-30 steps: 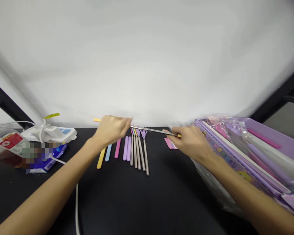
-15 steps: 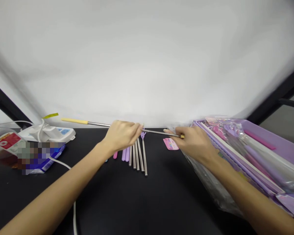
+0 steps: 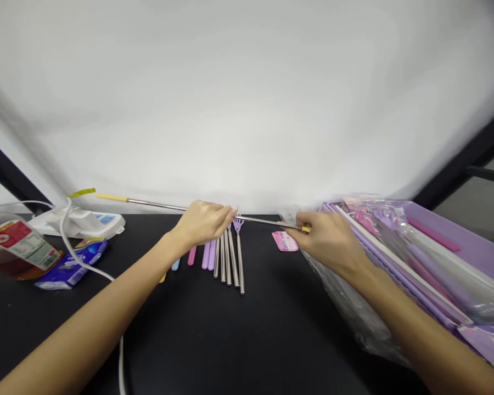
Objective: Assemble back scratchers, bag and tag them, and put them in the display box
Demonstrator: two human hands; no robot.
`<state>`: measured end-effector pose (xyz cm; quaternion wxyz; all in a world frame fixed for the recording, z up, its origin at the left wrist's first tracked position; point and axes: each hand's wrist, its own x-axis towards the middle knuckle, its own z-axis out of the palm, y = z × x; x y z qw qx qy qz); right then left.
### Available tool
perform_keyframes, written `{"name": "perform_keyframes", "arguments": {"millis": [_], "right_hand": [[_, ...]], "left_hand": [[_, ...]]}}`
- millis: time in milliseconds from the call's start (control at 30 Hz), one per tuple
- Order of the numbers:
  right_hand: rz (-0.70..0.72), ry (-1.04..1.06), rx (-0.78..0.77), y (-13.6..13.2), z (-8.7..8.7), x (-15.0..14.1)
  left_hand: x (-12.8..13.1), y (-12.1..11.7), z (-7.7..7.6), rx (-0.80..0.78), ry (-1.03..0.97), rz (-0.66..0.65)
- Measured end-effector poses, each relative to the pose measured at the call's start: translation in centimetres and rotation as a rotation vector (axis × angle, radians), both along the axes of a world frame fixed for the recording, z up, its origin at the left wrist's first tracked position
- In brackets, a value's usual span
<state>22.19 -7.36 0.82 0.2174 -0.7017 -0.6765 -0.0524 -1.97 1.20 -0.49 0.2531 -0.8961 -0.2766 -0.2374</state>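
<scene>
A telescopic back scratcher (image 3: 156, 205) with a thin metal rod and a pale yellow handle is held level across the view, its handle pointing left. My left hand (image 3: 203, 222) is closed around the middle of the rod. At the other end, my right hand (image 3: 325, 238) is closed on the rod near a small yellow part, and my fingers hide the tip. Below my left hand lies a row of other back scratchers (image 3: 228, 263) with bare metal rods, a purple claw-shaped head, and purple, pink, blue and yellow handles, partly covered by my hand and forearm.
Pink cards (image 3: 285, 241) lie near my right hand. At right stands a purple box (image 3: 477, 241) of wrapped back scratchers, beside clear plastic bags (image 3: 354, 312). On the left are a power strip (image 3: 107, 222), a white cable (image 3: 121, 356), a blue packet (image 3: 74, 266) and a bottle (image 3: 28, 247).
The yellow handle has shifted a little left and up, and more rod shows left of my left hand. Both hands keep hold of the back scratcher. The whole view has shifted slightly.
</scene>
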Motion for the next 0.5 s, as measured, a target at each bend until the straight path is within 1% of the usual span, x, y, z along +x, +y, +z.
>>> {"name": "perform_keyframes", "arguments": {"millis": [100,200,400,500], "right_hand": [[0.009,-0.027,-0.021,0.0,0.1,0.3],[0.012,-0.053,0.018,0.1,-0.1,0.8],[-0.06,-0.054,0.005,0.0,0.0,1.8],[-0.075,-0.059,0.001,0.1,0.1,2.2]], "left_hand": [[-1.3,1.4,-0.2,-0.005,0.0,0.044],[-2.7,2.3,-0.4,-0.019,-0.004,0.082],[-4.7,3.1,-0.6,-0.063,-0.071,0.153],[-5.1,3.3,-0.6,-0.067,-0.095,0.157]]}}
